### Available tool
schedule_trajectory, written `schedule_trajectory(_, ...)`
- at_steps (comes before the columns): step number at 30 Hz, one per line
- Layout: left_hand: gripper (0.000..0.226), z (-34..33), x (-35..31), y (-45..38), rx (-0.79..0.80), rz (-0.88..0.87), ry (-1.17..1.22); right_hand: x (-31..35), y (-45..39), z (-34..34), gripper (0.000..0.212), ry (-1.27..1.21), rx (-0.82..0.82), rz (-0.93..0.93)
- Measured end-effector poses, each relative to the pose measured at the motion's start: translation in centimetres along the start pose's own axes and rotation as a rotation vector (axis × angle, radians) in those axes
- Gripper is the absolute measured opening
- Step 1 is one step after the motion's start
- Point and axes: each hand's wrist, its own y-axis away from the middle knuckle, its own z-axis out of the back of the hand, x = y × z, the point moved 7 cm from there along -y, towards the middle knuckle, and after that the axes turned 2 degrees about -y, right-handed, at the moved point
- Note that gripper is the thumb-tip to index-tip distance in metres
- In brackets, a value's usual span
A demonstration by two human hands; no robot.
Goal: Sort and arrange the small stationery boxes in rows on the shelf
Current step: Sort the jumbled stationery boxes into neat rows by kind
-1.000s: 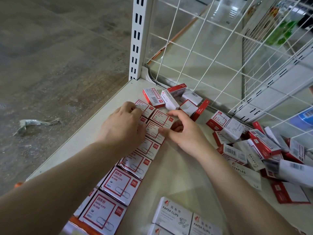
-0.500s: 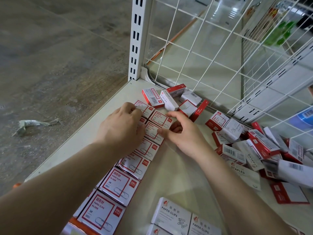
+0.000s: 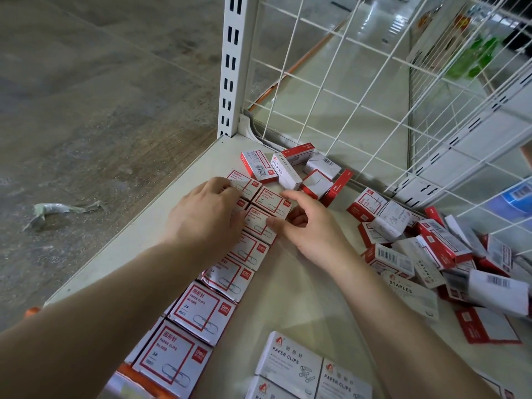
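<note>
Setting: a shop aisle, stationery section; cream metal shelf (image 3: 184, 203) on a slotted white upright (image 3: 231, 64) with wire-grid back panel (image 3: 359, 82); many identical retail boxes of paper clips (image 3: 201, 309) and staples (image 3: 288, 169), barcoded; further shelving behind the grid.

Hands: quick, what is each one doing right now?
Left hand: fingers curled, resting on the row of paper clip boxes.
Right hand: thumb and fingers pinching one box in that row.
</note>
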Motion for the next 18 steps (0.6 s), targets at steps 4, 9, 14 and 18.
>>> schedule_trajectory(4,0.042,-0.1,0.0,0.0,0.015,-0.010,-0.029,0.3,0.1,0.2,0.054,0.001,-0.004,0.020)
schedule_trajectory(9,0.046,0.0,-0.3,0.2,0.040,-0.023,-0.047,1.0,0.2,0.6,0.053,0.070,-0.075,0.085)
schedule_trajectory(14,0.047,-0.4,-2.2,0.7,0.046,-0.164,-0.031,0.9,-0.3,2.6,0.026,0.128,-0.291,0.082)
schedule_trajectory(18,0.048,-1.3,-3.6,0.8,0.109,-0.233,-0.075,0.6,-1.2,3.0,0.024,0.138,-0.325,0.001)
